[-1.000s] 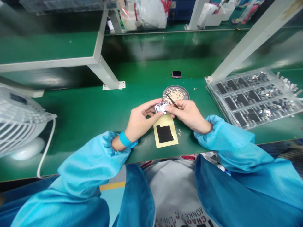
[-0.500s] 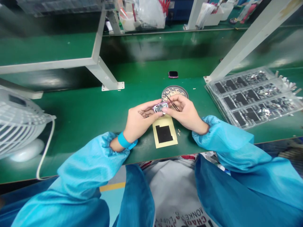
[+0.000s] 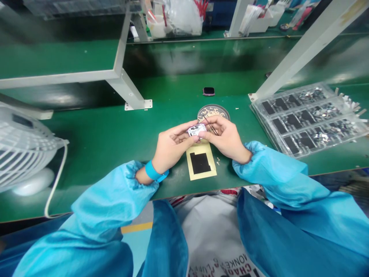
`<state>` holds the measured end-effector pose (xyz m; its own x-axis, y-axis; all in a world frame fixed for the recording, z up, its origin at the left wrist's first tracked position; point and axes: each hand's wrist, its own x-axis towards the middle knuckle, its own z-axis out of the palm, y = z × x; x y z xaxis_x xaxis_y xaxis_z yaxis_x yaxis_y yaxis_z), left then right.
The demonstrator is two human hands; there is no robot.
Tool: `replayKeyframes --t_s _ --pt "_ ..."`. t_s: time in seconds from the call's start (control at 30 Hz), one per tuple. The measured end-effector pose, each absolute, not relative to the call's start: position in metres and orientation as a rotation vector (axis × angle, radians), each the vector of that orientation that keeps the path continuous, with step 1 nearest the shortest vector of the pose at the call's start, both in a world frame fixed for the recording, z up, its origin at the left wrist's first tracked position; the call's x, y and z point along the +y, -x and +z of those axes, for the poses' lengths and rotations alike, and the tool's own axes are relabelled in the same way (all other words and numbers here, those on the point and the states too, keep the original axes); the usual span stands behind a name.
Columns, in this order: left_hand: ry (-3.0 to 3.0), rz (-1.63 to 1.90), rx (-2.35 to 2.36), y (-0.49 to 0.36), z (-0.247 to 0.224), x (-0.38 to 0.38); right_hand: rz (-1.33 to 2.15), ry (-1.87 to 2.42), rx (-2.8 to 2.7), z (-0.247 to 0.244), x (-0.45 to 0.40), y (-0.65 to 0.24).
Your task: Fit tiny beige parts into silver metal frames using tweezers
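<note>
Between my hands is an opened smartwatch case (image 3: 196,130), its silvery inner parts facing up and a purple edge showing. My left hand (image 3: 171,144) is closed on its left side, thumb along the near edge. With my right hand (image 3: 223,134) I hold dark tweezers (image 3: 211,126) that lie across the fingers, while the thumb presses on the watch's right part. Just beyond stands a round grey dish (image 3: 213,105) of tiny pale pieces. Below my hands lies a yellow sheet (image 3: 202,176) with a black patch (image 3: 200,163) on it.
Farther back lies a purple smartwatch (image 3: 208,91) with a dark screen. Clear compartment trays (image 3: 276,130) with dark screens and small parts are at right. A white fan (image 3: 25,150) with its cable stands left. Metal shelf legs (image 3: 134,92) rise from the green bench.
The watch case has tilted slightly in my hands, and its inside now looks brighter. Both hands keep their hold, with the tweezers still in the right one.
</note>
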<state>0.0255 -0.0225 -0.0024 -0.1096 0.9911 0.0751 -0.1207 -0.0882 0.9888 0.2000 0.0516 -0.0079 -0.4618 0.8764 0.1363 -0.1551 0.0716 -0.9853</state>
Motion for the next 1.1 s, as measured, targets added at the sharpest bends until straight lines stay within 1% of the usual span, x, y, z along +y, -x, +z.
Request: replayKeyframes --t_s 0.33,0.43,0.6,0.8,1.1 --pt "-1.136 1.374 1.07 -0.027 -0.004 -0.021 1.478 0.8 -1.512 -0.008 0.049 -0.198" --pt "-1.171 1.435 1.062 -0.029 -0.005 -0.02 1.516 0.818 -1.519 -0.007 0.048 -0.197" --pt "-1.322 1.504 1.124 -0.032 -0.011 -0.021 1.582 0.856 -1.595 -0.007 0.048 -0.195" --pt "-1.329 1.362 1.296 -0.033 -0.014 -0.023 1.569 0.865 -1.576 -0.011 0.051 -0.194" --pt "-1.402 1.442 1.389 -0.035 -0.008 -0.025 1.576 0.837 -1.632 -0.007 0.053 -0.192"
